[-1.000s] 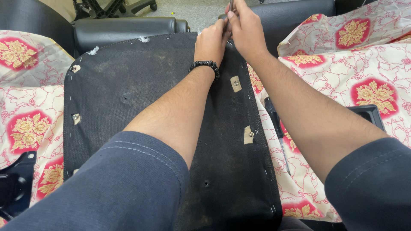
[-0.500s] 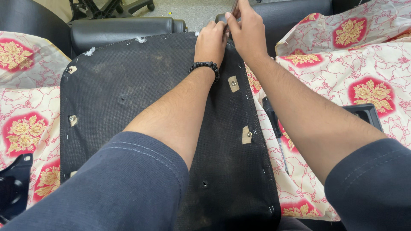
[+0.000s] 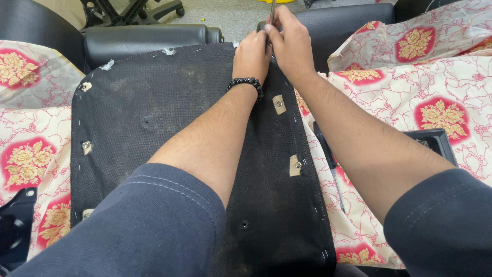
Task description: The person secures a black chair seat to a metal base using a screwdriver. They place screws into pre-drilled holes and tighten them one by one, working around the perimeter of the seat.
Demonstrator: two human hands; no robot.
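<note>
From the head view, you pinched both hands together at the far edge of the black seat bottom (image 3: 195,143). Your left hand (image 3: 252,55) steadied the edge. Your right hand (image 3: 292,43) had its grip clamped on a thin metal tool (image 3: 271,9), upright to dig there.

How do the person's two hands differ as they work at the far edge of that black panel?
The left hand has a black bead bracelet at its wrist; the right hand has a bare wrist. The right hand pinches a thin metal tool upright, while the left hand presses close beside it. Both meet at the top edge of the black panel.
</note>
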